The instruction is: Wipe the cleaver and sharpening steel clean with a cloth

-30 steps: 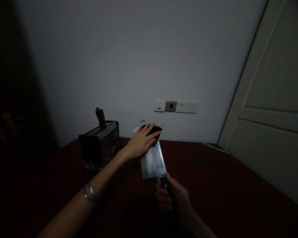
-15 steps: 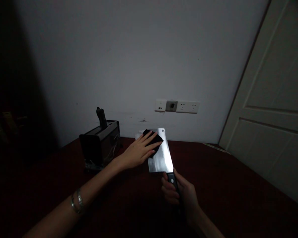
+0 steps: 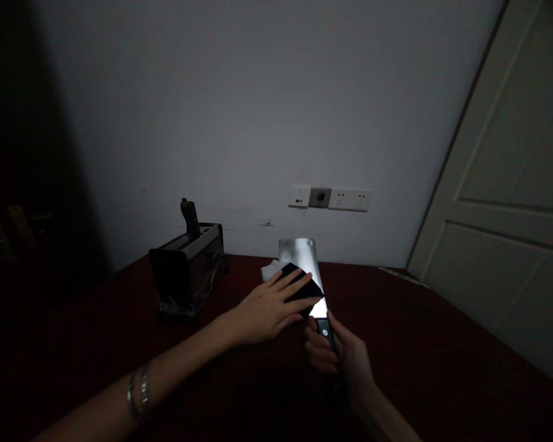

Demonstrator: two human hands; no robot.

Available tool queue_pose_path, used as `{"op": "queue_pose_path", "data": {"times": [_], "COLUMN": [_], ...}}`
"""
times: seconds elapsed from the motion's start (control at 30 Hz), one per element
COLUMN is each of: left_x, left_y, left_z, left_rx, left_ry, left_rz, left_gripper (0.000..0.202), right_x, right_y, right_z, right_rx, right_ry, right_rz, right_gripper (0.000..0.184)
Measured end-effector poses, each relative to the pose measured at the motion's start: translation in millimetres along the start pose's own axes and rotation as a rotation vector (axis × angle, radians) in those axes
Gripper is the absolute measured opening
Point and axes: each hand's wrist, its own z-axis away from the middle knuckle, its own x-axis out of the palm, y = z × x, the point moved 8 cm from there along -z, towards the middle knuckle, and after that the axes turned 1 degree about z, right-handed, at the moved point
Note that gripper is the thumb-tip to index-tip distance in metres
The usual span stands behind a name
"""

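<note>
My right hand (image 3: pixel 350 363) is closed round the black handle of a cleaver (image 3: pixel 298 250), held with its broad shiny blade pointing toward the wall. Across the lower blade, close to the handle, my left hand (image 3: pixel 266 310) presses a black cloth (image 3: pixel 313 288) flat with its fingers stretched over it. The upper part of the blade shows bare above the cloth. Something white and crumpled (image 3: pixel 270 270) appears just left of the blade, partly hidden by my left hand; I cannot tell what it is.
On the dark red table (image 3: pixel 396 331), a knife block (image 3: pixel 188 270) with one black handle sticking up stands to the left. Wall sockets (image 3: pixel 349 199) sit on the wall behind. A pale panelled door (image 3: pixel 502 264) is at the right. The far left is very dark.
My left hand has slid the black cloth down the blade, from near its middle and top toward the handle. My right hand keeps its hold, shifted slightly right and down.
</note>
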Motion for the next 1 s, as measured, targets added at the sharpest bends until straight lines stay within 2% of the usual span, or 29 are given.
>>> {"op": "queue_pose_path", "data": {"times": [0.27,0.43,0.53,0.7,0.77,0.83,1.0], "left_x": [-1.5,-0.1,-2.5,-11.1,-12.3,-10.7,-4.9], "left_y": [14,13,-2,-42,-50,-44,3], "left_z": [-23,-28,-30,-39,-42,-42,-36], "left_rx": [0.061,0.046,-0.012,-0.124,-0.153,-0.144,-0.001], "left_ry": [0.021,0.05,0.068,0.093,0.099,0.099,0.068], "left_rz": [-0.025,-0.054,-0.082,-0.134,-0.148,-0.151,-0.118], "left_gripper": [0.043,0.043,0.044,0.044,0.044,0.044,0.043], "right_x": [2,-2,-2,2,2,2,3], "right_y": [12,13,18,27,26,22,12], "right_z": [0,-1,-2,-2,-1,-1,-1], "right_rx": [0.099,0.067,0.063,0.102,0.098,0.093,0.064], "right_ry": [-0.032,-0.022,-0.047,-0.07,-0.073,-0.073,-0.062], "right_rz": [0.028,0.052,0.081,0.108,0.098,0.071,0.031], "right_gripper": [0.033,0.033,0.032,0.033,0.032,0.031,0.029]}}
